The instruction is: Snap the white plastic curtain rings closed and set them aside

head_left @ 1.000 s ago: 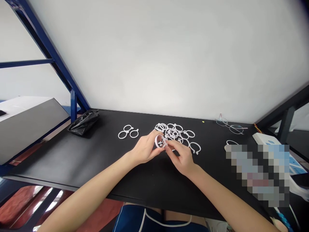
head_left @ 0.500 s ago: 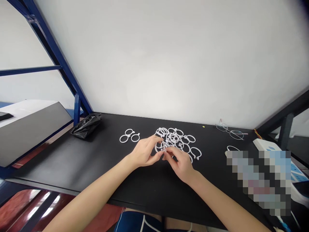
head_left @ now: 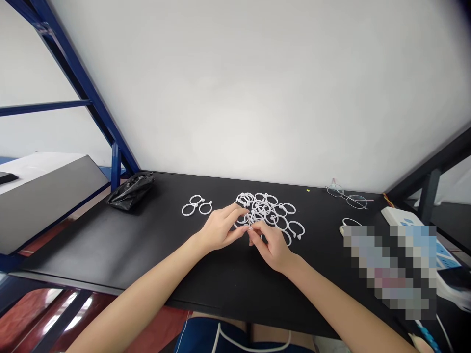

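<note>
A white plastic curtain ring (head_left: 234,226) is held between both my hands, over the near left side of a loose pile of similar rings (head_left: 281,223). My left hand (head_left: 222,228) curves around the ring's left side, with thumb and fingertips on it. From the right, my right hand (head_left: 273,246) pinches the ring's near part between thumb and fingers. The fingertips partly cover the held ring, so whether its ends are joined cannot be seen. Three more rings (head_left: 196,204) lie grouped to the left of the pile.
On the black table (head_left: 121,255), a crumpled black plastic bag (head_left: 132,191) lies at the back left. Eyeglasses (head_left: 356,201) rest at the back right. A white box-like device (head_left: 395,215) and a pixelated object (head_left: 386,274) occupy the right side. Behind stands a white wall (head_left: 228,98).
The held ring has tilted or dropped slightly and shows less between my hands. My fingertips have come a little closer together. The view has shifted slightly.
</note>
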`<state>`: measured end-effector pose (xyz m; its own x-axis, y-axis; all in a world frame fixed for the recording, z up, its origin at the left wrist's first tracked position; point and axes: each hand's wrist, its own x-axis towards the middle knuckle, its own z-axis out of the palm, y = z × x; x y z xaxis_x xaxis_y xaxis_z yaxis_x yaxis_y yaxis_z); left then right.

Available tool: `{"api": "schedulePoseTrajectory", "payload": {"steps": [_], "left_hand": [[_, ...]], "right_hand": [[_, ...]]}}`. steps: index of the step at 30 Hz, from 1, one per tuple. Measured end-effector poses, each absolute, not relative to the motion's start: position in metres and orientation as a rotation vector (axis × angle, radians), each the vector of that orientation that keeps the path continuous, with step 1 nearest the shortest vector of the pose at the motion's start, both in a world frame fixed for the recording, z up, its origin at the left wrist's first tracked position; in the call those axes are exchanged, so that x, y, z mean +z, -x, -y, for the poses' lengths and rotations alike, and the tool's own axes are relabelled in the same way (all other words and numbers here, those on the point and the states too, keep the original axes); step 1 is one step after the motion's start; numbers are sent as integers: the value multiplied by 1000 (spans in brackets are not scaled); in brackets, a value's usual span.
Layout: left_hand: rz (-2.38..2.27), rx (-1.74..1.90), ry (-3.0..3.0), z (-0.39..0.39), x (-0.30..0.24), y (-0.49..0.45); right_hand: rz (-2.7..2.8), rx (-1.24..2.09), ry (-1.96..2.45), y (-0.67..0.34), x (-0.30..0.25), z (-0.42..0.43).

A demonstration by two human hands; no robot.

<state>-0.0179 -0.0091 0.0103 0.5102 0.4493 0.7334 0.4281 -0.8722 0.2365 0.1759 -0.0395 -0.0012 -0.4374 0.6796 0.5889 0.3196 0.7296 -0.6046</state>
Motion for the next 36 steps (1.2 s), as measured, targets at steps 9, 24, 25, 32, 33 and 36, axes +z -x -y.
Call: {"api": "schedulePoseTrajectory", "payload": {"steps": [9, 24, 25, 32, 33, 36], "left_hand": [[-700, 1316, -2615, 13, 1, 6], [-606, 1548, -2104, 22, 2, 0], [-595, 1566, -2100, 21, 2, 0], [-618, 1507, -2249, 24, 2, -2], [-623, 1485, -2253, 25, 1, -2], [-630, 1445, -2263, 25, -2, -2]], "right_hand": [[2084, 406, 755, -181, -1, 40], [2039, 232, 702, -178, -1, 41], [2024, 217, 706, -178, -1, 42], [1994, 170, 717, -178, -2, 45], [1994, 171, 717, -178, -2, 45], [2000, 182, 720, -178, -3, 44]]}}
